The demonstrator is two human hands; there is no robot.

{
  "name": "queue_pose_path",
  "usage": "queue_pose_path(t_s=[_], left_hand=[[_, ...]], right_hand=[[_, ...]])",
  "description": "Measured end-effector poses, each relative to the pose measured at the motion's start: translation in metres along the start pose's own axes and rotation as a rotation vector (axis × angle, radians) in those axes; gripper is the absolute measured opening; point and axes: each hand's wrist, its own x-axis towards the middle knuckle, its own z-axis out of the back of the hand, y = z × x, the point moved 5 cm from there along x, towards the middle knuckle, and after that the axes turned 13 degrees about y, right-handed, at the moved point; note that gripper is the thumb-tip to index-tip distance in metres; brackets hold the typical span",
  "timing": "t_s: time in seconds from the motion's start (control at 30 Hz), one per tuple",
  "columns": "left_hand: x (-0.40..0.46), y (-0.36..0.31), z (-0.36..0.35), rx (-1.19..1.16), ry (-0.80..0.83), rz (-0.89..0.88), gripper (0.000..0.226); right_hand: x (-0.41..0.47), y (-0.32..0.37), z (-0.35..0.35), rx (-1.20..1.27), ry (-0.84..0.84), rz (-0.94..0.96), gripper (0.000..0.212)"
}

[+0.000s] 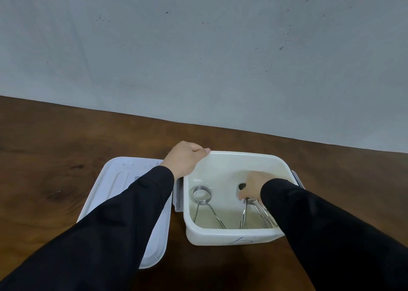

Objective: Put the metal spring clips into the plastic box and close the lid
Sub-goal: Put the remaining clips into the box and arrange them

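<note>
The grey wall (pixel 198 48) fills everything beyond my hands, and under them runs the dark wooden tabletop (pixel 55 140). On it, just left of my left arm and partly under its black sleeve (pixel 114 220), lies the plastic lid (pixel 114 176) — flat, off the box, its long edge close beside the box's left wall.

The plastic box (pixel 231 237) stands open right under my grips, white, with a grey latch (pixel 178 195) hanging on its left side and another on the right, half hidden by my right sleeve. My left hand (pixel 183 158) rests on the far left corner of the rim, fingers curled over the outside and the thumb lying along the top edge — a grip pressed onto the box itself.

My right hand (pixel 254 184) is down inside the box, on its right half. Its grip is pinched around the coiled end of a metal spring clip (pixel 249 211), whose wire legs run back toward me along the box floor. A second spring clip (pixel 202 195) lies free on the floor to the left of that grip, coil away from me, legs spread toward the near wall.
</note>
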Motion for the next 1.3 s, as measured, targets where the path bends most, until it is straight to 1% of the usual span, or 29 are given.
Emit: queue_pose_path(t_s=[0.07, 0.17, 0.33, 0.47, 0.7, 0.87, 0.93, 1.0, 1.07, 1.1, 1.13, 1.2, 1.3], left_hand=[[0.000, 0.000, 0.000, -0.004, 0.003, -0.009, 0.040], [0.000, 0.000, -0.001, -0.018, 0.003, -0.012, 0.039], [-0.001, -0.001, 0.000, 0.017, -0.001, -0.008, 0.040], [-0.001, -0.001, 0.000, 0.017, -0.006, -0.002, 0.039], [0.001, 0.001, 0.000, -0.002, -0.010, -0.005, 0.041], [0.000, 0.002, 0.000, -0.002, -0.009, 0.001, 0.039], [0.000, 0.001, 0.000, -0.002, -0.012, -0.005, 0.040], [0.000, 0.001, 0.000, 0.000, -0.011, -0.009, 0.040], [0.000, 0.000, 0.000, 0.000, -0.009, -0.012, 0.040], [0.000, -0.001, 0.000, 0.001, -0.010, -0.011, 0.040], [0.000, 0.000, 0.000, -0.001, -0.010, -0.007, 0.039], [0.001, 0.000, -0.001, -0.005, -0.002, 0.001, 0.039], [0.003, 0.003, -0.001, -0.008, 0.012, -0.007, 0.043]], right_hand=[[0.003, 0.000, -0.001, -0.025, 0.001, 0.001, 0.025], [0.007, -0.002, -0.003, -0.056, 0.007, -0.009, 0.026], [0.012, -0.003, -0.007, -0.045, 0.002, 0.002, 0.046], [0.013, -0.006, -0.008, -0.004, -0.004, 0.020, 0.054], [0.014, -0.007, -0.010, 0.003, 0.004, 0.013, 0.060], [0.011, -0.007, -0.008, 0.004, -0.009, 0.015, 0.060], [0.001, -0.005, -0.002, -0.052, -0.048, 0.018, 0.056], [-0.012, 0.001, 0.011, -0.108, -0.147, 0.031, 0.053], [-0.024, 0.014, 0.024, -0.101, -0.249, 0.084, 0.053], [-0.029, 0.023, 0.026, -0.077, -0.251, 0.131, 0.052], [-0.033, 0.035, 0.025, -0.052, -0.214, 0.182, 0.054], [-0.037, 0.061, 0.013, 0.003, -0.085, 0.250, 0.057], [-0.026, 0.092, -0.005, 0.011, 0.016, 0.281, 0.050]])
